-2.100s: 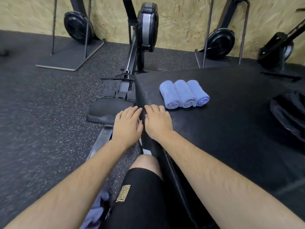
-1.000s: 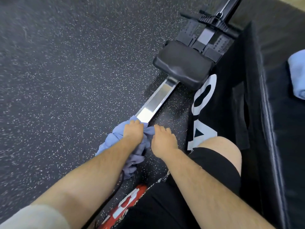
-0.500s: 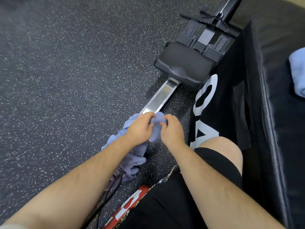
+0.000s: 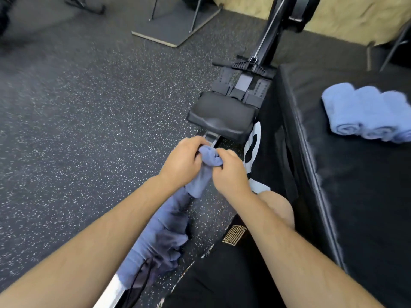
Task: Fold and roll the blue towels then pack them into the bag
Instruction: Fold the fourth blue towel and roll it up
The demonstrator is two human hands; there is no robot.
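Note:
A crumpled blue towel (image 4: 200,181) hangs between my two hands above the speckled floor. My left hand (image 4: 184,158) grips its top edge from the left, and my right hand (image 4: 229,172) pinches the same edge from the right. More blue towel cloth (image 4: 155,238) lies heaped below my left forearm on the rowing machine's rail. Three rolled blue towels (image 4: 364,112) lie side by side on the black padded box (image 4: 355,196) at the right. The bag is out of view.
A rowing machine runs from the lower left to the top, with its black seat (image 4: 220,116) just beyond my hands. My knee (image 4: 278,205) and black shorts sit beside the box. A stand's flat base plate (image 4: 175,25) lies on the floor at the back.
My hands left the box edge, reached down to the towel heap on the floor and took hold of one towel. They have lifted it, and my view has tilted up.

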